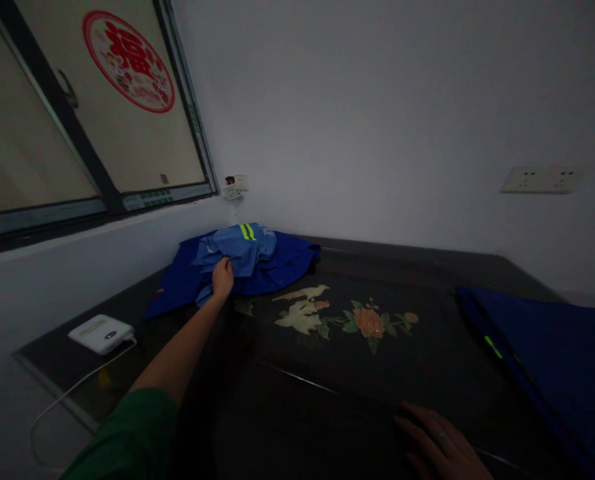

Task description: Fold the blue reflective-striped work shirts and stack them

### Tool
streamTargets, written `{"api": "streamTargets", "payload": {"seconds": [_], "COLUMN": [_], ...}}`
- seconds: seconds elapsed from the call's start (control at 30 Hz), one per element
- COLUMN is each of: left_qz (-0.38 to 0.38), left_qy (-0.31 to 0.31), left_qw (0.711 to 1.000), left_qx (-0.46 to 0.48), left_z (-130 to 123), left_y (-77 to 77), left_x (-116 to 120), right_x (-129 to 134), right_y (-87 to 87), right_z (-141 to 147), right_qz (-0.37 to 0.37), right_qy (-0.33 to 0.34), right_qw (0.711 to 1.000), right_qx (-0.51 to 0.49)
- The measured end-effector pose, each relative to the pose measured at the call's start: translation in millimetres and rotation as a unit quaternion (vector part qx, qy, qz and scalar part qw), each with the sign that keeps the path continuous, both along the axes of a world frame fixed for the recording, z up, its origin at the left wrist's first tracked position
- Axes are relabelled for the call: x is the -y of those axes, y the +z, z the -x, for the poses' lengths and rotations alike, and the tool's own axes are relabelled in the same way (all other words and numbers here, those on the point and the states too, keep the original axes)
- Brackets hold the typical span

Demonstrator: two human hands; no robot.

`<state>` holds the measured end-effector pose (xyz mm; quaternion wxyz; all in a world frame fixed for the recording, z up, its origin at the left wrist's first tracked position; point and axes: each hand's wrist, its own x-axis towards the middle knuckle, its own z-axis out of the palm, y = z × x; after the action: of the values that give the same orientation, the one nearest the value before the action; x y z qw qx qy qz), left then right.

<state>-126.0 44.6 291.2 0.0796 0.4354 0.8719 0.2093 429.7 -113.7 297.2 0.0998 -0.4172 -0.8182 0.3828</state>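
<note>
My left hand (222,278) reaches to the far left corner of the dark table and pinches the near edge of a light blue garment (244,248) with yellow-green stripes. That garment lies crumpled on top of a darker blue garment (290,267). Low at the front, my right hand (440,443) is over the table, fingers stretched out and somewhat apart, with nothing seen in it. A ring shows on one of its fingers. Part of the right hand is cut off by the bottom edge.
The dark table (347,400) has an inlaid flower and bird pattern. Folded dark blue cloth (552,353) lies at the right. A white box (100,334) with a white cable (72,387) sits at the left. Wall sockets (540,180) and a window (102,100) are behind.
</note>
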Motion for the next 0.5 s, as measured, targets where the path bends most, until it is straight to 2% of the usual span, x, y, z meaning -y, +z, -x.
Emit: {"api": "streamTargets", "payload": {"seconds": [0.13, 0.27, 0.37, 0.5], "left_qz": [-0.034, -0.061, -0.072, -0.080], "left_qy": [-0.063, -0.130, -0.173, -0.239], "left_qw": [0.997, 0.986, 0.974, 0.934], "left_qx": [0.041, 0.089, 0.130, 0.254], "left_z": [-44, -113, -171, -247], "left_y": [15.0, 31.1, 45.8, 72.0], "left_x": [-25, -38, -30, 4], "right_x": [-1, 3, 4, -1], "right_y": [6.1, 8.7, 11.4, 22.1], "right_z": [0, 4, 4, 3], "right_qz": [0.022, 0.038, 0.058, 0.092], "right_qy": [-0.009, -0.045, -0.084, -0.147], "right_qw": [1.000, 0.998, 0.995, 0.983], "right_qx": [-0.007, -0.009, -0.023, -0.055]}}
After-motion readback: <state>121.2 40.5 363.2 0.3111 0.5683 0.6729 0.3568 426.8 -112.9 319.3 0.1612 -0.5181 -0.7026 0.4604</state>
